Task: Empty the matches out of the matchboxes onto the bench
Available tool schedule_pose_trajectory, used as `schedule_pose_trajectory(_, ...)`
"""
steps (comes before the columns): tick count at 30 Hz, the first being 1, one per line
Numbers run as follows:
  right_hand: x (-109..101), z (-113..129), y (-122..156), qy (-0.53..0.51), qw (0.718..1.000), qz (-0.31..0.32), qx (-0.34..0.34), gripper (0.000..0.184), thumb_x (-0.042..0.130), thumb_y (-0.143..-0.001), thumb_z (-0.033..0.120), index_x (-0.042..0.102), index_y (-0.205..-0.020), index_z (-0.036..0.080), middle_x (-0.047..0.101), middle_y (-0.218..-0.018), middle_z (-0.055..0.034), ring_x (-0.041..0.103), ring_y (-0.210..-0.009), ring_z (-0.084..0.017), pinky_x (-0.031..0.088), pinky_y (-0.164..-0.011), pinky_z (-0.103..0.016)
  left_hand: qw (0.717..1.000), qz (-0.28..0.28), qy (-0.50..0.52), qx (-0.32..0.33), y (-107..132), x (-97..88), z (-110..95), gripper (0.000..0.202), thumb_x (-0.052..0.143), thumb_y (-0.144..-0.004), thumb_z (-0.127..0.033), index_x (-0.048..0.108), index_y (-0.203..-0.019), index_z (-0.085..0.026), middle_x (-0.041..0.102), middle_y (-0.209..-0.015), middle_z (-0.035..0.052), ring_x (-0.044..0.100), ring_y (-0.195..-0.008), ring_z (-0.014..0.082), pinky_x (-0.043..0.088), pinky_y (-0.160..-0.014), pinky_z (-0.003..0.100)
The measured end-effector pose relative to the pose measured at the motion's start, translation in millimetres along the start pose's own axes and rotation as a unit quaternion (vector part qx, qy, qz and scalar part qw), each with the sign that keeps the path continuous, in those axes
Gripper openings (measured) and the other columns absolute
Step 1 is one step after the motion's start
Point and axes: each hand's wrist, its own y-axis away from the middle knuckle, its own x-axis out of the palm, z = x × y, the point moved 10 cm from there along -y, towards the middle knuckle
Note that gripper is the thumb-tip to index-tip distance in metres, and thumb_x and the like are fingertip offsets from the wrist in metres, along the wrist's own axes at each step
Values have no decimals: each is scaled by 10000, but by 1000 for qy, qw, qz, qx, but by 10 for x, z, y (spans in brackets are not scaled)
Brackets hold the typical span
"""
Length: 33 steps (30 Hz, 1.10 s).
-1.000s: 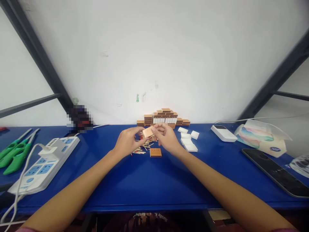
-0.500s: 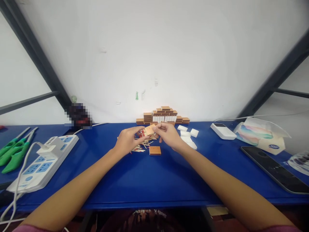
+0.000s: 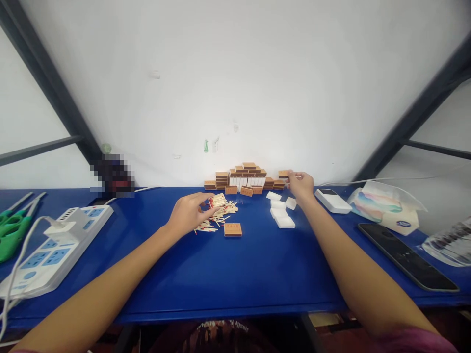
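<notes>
Between its thumb and fingers, my left hand (image 3: 187, 212) grips a matchbox tray (image 3: 217, 200) full of red-tipped matches. A loose pile of matches (image 3: 227, 210) lies under and beside it. Farther right, my right hand (image 3: 301, 186) pinches a brown matchbox cover (image 3: 283, 174) just above the right end of a stepped matchbox stack (image 3: 249, 170) by the wall. Whether the cover touches the stack I cannot tell. A single matchbox (image 3: 233, 230) lies flat in front of the pile. Several white trays (image 3: 278, 212) rest near my right forearm.
On the left of the blue table (image 3: 221, 274) are a power strip (image 3: 55, 260) with cables and green-handled tools (image 3: 14, 230). To the right stand a white device (image 3: 333, 201), a tissue pack (image 3: 384, 206) and a phone (image 3: 406, 255). Dark shelf posts slant at both sides.
The matchbox cover has come apart from the match-filled tray. My right hand has carried it right and back towards the stack, while my left hand keeps the tray over the pile.
</notes>
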Motion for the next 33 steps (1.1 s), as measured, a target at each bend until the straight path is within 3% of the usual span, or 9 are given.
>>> schedule_pose_trajectory(3,4,-142,-138,25,999,21,7,189,662,-1014,351,573,-918,214,747,-829,-78,592,-547,-145,538,-583,-307,1000,0,-3,14,14,8,-48,426,706,-995,-550,768,-1256,-219,815,-1220,76,792,-1000,238,616,-922,355)
schedule_pose_trajectory(7,100,-256,-212,80,996,39,-3,187,688,-998,363,604,-978,197,752,-813,-73,623,-578,-172,553,-652,-337,1000,8,-8,14,20,30,-48,417,691,-1006,-550,765,-1258,-225,813,-1227,73,794,-1010,239,614,-893,343)
schedule_pose_trajectory(14,96,-257,-270,208,975,28,-68,239,646,-989,391,705,-896,179,783,-1008,-153,705,-988,-284,514,-954,-398,999,3,-9,34,23,32,-71,418,694,-1011,-546,765,-1247,-208,821,-1181,68,785,-883,204,610,-812,325)
schedule_pose_trajectory(20,124,-220,-251,255,963,28,-87,231,646,-982,392,726,-971,175,792,-1048,-150,711,-1010,-299,507,-931,-394,997,-30,-15,66,37,17,-87,418,697,-1010,-552,765,-1246,-213,825,-1163,58,793,-901,205,622,-800,321)
schedule_pose_trajectory(28,49,-150,-184,276,955,19,-105,257,588,-1003,395,711,-985,171,785,-1076,-168,702,-1003,-307,505,-907,-405,996,-36,-29,74,43,-2,-105,436,687,-1020,-564,759,-1251,-201,826,-1122,60,784,-836,193,615,-766,318)
schedule_pose_trajectory(30,-18,-30,-131,277,953,-8,-127,254,560,-1008,370,703,-1018,160,774,-1097,-184,692,-1009,-310,499,-918,-414,996,-35,-30,77,48,-2,-114,443,682,-1027,-554,748,-1274,-192,825,-1119,65,790,-863,202,619,-792,327)
schedule_pose_trajectory(33,-24,423,148,235,937,-51,-255,245,522,-1010,339,698,-1023,167,760,-1064,-165,674,-970,-284,490,-913,-400,996,-30,-39,73,45,12,-100,447,675,-1033,-543,723,-1315,-200,819,-1166,77,795,-947,224,617,-836,335)
